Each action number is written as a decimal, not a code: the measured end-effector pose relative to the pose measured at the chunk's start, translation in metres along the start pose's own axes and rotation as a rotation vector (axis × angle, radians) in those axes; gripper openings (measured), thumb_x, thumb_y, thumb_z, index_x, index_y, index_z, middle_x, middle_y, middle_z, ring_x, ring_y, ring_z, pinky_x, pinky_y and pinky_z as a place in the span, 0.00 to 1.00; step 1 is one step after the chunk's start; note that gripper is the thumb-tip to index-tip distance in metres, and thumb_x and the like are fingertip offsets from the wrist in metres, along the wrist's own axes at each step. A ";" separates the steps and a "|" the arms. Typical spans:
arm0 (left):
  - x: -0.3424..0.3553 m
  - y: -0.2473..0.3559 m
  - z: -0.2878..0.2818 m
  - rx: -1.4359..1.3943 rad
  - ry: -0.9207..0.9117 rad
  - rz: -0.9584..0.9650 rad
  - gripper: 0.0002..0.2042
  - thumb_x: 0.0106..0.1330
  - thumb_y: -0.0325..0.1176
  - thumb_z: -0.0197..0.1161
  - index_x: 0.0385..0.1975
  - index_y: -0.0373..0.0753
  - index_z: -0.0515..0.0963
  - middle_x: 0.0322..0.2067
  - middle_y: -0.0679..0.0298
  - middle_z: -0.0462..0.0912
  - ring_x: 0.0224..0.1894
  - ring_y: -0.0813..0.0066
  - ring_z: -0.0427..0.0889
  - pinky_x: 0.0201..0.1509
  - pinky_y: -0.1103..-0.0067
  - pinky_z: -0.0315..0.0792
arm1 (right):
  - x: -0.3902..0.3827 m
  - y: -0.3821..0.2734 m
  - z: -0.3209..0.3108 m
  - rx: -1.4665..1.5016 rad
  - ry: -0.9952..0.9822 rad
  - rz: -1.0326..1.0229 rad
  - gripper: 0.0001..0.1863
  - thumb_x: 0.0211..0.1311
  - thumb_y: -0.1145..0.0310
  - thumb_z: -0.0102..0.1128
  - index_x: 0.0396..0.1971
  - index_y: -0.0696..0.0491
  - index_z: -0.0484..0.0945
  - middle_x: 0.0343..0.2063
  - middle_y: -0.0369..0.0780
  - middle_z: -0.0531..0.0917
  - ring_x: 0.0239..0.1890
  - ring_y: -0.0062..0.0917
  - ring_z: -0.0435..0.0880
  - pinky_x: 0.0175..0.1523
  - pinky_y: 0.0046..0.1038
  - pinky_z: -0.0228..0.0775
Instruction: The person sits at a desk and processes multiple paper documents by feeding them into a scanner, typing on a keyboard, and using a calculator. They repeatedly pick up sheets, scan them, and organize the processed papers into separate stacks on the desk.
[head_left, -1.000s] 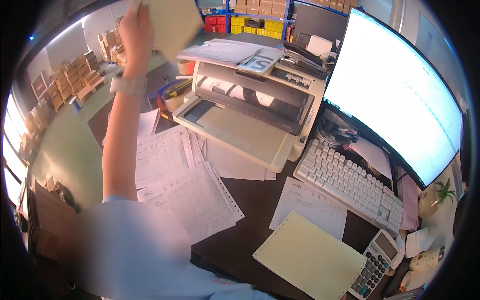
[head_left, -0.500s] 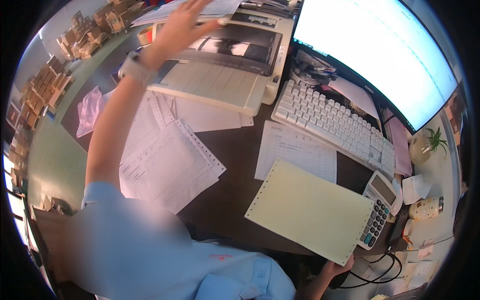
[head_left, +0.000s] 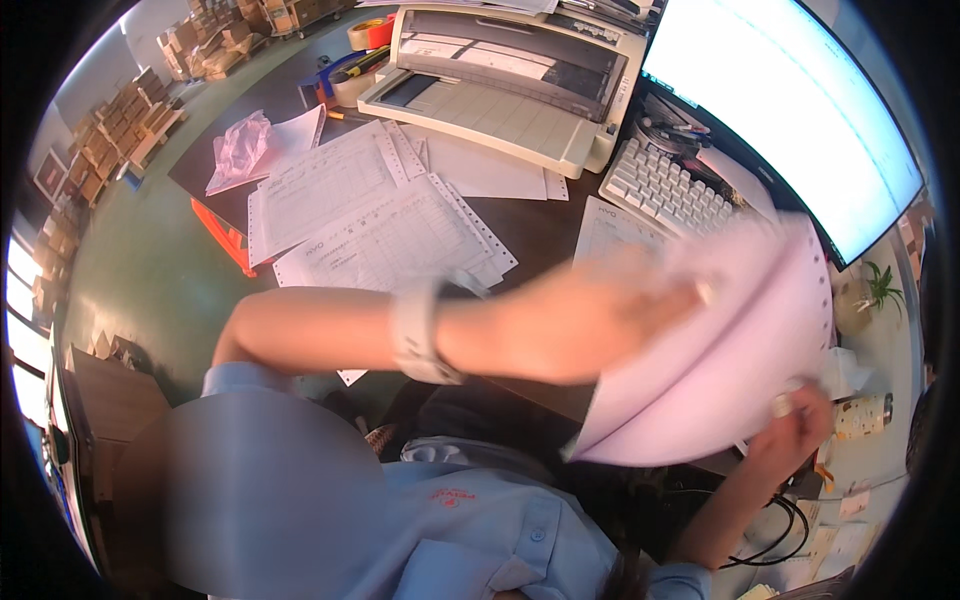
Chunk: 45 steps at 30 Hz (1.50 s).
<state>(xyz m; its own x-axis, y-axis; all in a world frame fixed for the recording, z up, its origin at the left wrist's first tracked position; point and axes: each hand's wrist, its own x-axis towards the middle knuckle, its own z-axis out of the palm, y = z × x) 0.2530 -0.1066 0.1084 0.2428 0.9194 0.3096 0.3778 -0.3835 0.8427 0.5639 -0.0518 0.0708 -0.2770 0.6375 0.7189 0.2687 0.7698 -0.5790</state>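
Note:
A pinkish form sheet point(head_left: 730, 340) with punched edges is raised and bowed over the right side of the desk; whether it is one layer or several I cannot tell. My right hand point(head_left: 798, 425) pinches its lower right edge between thumb and fingers. Smeared by motion, my left hand point(head_left: 580, 315) reaches across from the left, over the sheet's left part. One fingertip shows against the paper, but its grip cannot be made out. Behind them a white keyboard point(head_left: 665, 190) is partly covered, as is a printed form point(head_left: 610, 228) on the desk.
A beige printer point(head_left: 500, 110) stands at the back, left of a bright monitor point(head_left: 790, 110). Several printed forms point(head_left: 400, 235) overlap on the desk's left, beside crumpled pink plastic point(head_left: 245, 145). Tape rolls point(head_left: 370, 35) sit by the printer. Black cables point(head_left: 790, 530) hang at lower right.
My left hand has swung from over the printer down to the sheet on the right. The sheet, earlier flat with a yellow face up, is now raised and bowed, showing pink.

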 end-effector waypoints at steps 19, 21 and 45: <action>0.038 -0.114 0.031 0.828 0.092 0.368 0.20 0.56 0.26 0.58 0.50 0.27 0.68 0.50 0.49 0.72 0.61 0.51 0.64 0.62 0.65 0.63 | 0.056 0.128 0.097 -0.080 -0.240 0.405 0.23 0.56 0.76 0.49 0.54 0.50 0.71 0.45 0.45 0.78 0.46 0.30 0.76 0.54 0.26 0.64; 0.046 -0.136 0.050 0.829 0.046 0.261 0.20 0.58 0.29 0.58 0.49 0.26 0.68 0.49 0.49 0.71 0.61 0.50 0.65 0.62 0.65 0.63 | 0.052 0.126 0.100 -0.231 -0.219 0.293 0.23 0.57 0.76 0.48 0.54 0.50 0.71 0.43 0.49 0.79 0.44 0.33 0.78 0.51 0.29 0.67; 0.033 -0.135 0.056 0.860 0.157 0.239 0.24 0.61 0.34 0.53 0.55 0.26 0.64 0.57 0.47 0.63 0.64 0.50 0.56 0.65 0.62 0.56 | -0.006 0.028 0.046 0.568 0.048 1.077 0.23 0.66 0.60 0.51 0.55 0.61 0.67 0.30 0.38 0.81 0.27 0.15 0.76 0.32 0.16 0.66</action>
<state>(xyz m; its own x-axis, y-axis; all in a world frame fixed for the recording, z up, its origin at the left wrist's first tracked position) 0.2603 -0.0294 -0.0200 0.2995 0.7840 0.5438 0.8854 -0.4408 0.1478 0.5308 -0.0325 0.0320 -0.1240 0.9661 -0.2264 -0.1051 -0.2397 -0.9651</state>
